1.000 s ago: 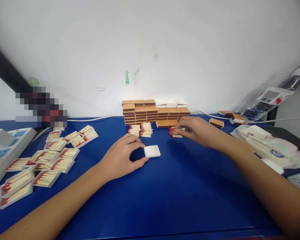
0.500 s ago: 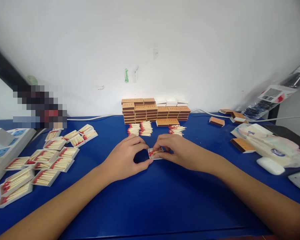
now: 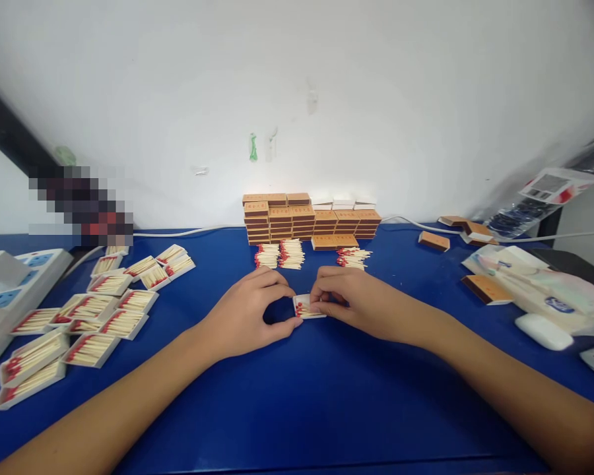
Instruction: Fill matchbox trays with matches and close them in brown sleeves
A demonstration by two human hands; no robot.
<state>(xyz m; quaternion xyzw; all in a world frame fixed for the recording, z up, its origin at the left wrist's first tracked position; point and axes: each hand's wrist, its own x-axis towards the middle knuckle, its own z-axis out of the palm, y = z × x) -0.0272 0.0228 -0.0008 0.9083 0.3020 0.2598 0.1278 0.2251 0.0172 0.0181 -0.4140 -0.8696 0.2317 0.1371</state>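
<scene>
A small white matchbox tray [image 3: 301, 316] with red-headed matches [image 3: 303, 309] in it lies on the blue table between my hands. My left hand [image 3: 250, 313] grips the tray's left end, thumb at the near corner and forefinger at the far one. Over the tray's right part, my right hand [image 3: 349, 297] has its thumb and fingers pinched at the matches; its fingertips partly hide them. Just beyond, loose matches lie in a left pile [image 3: 280, 254] and a right pile [image 3: 352, 258]. Behind these stands a stack of brown matchboxes [image 3: 290, 221].
Several filled trays [image 3: 92, 349] spread over the left side, beside a white power strip [image 3: 44, 274]. To the right are loose matchboxes [image 3: 434, 241], a tissue pack [image 3: 539, 290], a white case [image 3: 543, 331] and a plastic bottle [image 3: 549, 188]. A cable runs along the wall.
My right fingers have shifted slightly to the right over the tray, and the matches now sit lower in it. My left hand stays at the tray's left end. The view has moved slightly.
</scene>
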